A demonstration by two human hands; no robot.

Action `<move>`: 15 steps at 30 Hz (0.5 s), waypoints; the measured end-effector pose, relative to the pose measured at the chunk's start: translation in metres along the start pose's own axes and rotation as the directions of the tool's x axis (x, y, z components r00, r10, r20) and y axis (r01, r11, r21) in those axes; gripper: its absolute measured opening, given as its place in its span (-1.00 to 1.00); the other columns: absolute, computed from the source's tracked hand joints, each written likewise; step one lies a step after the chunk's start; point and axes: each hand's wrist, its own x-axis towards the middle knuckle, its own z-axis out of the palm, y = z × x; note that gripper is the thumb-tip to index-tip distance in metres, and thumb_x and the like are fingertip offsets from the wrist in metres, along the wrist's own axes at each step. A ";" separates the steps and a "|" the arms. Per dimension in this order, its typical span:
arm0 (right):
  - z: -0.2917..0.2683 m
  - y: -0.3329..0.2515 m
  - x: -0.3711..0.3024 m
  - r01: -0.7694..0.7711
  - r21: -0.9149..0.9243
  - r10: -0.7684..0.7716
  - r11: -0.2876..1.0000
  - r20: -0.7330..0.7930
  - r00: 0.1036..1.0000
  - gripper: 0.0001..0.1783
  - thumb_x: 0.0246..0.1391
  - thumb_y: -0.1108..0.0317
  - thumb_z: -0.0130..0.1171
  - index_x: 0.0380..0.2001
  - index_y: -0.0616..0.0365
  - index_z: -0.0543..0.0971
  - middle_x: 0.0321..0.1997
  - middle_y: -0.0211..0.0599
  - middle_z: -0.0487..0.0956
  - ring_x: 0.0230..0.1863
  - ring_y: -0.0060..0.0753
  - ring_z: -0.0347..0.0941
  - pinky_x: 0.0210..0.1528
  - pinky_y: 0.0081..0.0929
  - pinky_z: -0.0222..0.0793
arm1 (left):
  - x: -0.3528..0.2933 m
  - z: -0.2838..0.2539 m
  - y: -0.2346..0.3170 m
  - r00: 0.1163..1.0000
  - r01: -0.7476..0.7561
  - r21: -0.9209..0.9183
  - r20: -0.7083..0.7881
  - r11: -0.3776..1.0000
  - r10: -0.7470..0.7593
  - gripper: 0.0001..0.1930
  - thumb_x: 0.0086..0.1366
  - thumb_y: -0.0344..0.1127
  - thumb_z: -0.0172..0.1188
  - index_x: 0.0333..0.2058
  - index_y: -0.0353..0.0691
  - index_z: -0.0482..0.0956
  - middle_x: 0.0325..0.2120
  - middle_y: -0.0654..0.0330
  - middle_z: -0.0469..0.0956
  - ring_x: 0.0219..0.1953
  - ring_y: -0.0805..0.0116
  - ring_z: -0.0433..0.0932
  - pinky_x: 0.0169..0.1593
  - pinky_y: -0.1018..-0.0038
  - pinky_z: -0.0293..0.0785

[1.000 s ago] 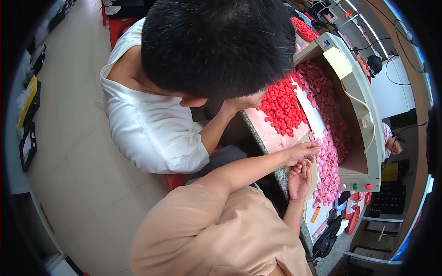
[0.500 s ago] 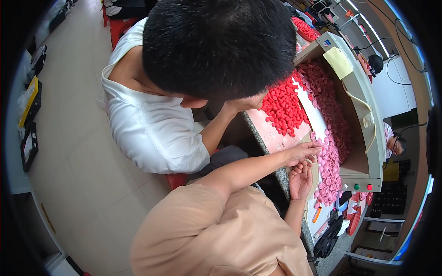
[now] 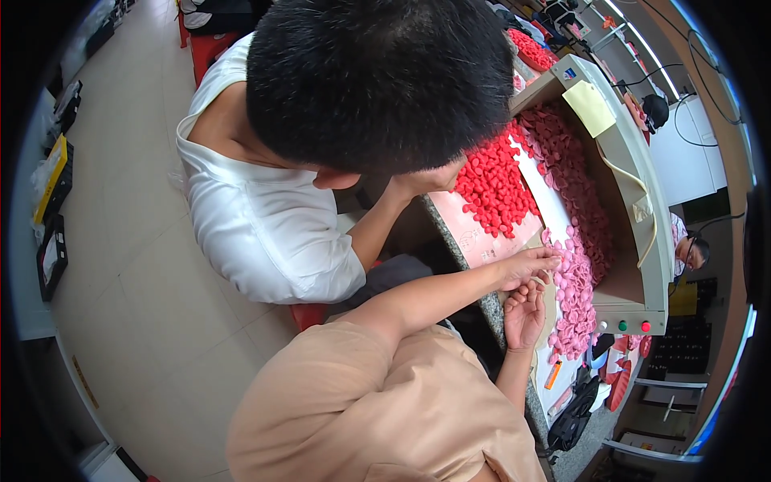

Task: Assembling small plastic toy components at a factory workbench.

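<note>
At the table edge, my left hand reaches in over a heap of small pink petal-shaped pieces, its fingertips pinched together. Just below it, palm turned up, is my right hand with curled fingers that meet the left fingertips. Whatever lies between the fingers is too small to make out. Both hands sit at the left border of the pink heap.
A grey open-fronted box with buttons shelters darker pink pieces. Red pieces are piled farther off. Close on my left, a person in a white shirt leans over the table. An orange lighter-like item and black bag lie nearer.
The co-worker's head has shifted very slightly to the left. My two hands stay in the same place, fingers still together.
</note>
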 end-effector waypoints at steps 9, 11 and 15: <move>0.002 0.000 0.000 0.005 -0.012 -0.005 1.000 -0.005 1.000 -0.79 0.21 0.27 -0.09 -0.13 0.07 0.38 -0.13 -0.36 0.46 -0.24 -0.50 0.33 -0.17 -0.55 0.32 | 0.000 0.000 0.000 1.000 -0.004 0.010 -0.005 1.000 0.004 -0.61 0.21 -0.17 0.19 -0.02 -0.08 0.34 -0.28 0.35 0.39 -0.39 0.54 0.41 -0.39 0.59 0.47; 0.001 0.000 0.000 0.007 -0.014 -0.007 1.000 0.000 1.000 -0.79 0.21 0.27 -0.09 -0.13 0.07 0.38 -0.12 -0.36 0.47 -0.24 -0.50 0.33 -0.17 -0.55 0.31 | -0.001 0.000 0.001 1.000 -0.003 0.006 0.005 1.000 0.002 -0.60 0.21 -0.17 0.19 -0.01 -0.07 0.34 -0.28 0.35 0.39 -0.39 0.55 0.41 -0.38 0.59 0.46; 0.001 0.001 0.000 0.027 -0.034 -0.029 0.999 -0.041 0.999 -0.71 0.19 0.24 -0.06 -0.09 0.15 0.39 -0.16 -0.37 0.44 -0.25 -0.52 0.31 -0.18 -0.57 0.30 | -0.001 0.000 0.001 1.000 -0.004 0.016 0.010 1.000 0.003 -0.59 0.21 -0.16 0.18 0.00 -0.07 0.33 -0.27 0.36 0.39 -0.39 0.55 0.41 -0.36 0.56 0.46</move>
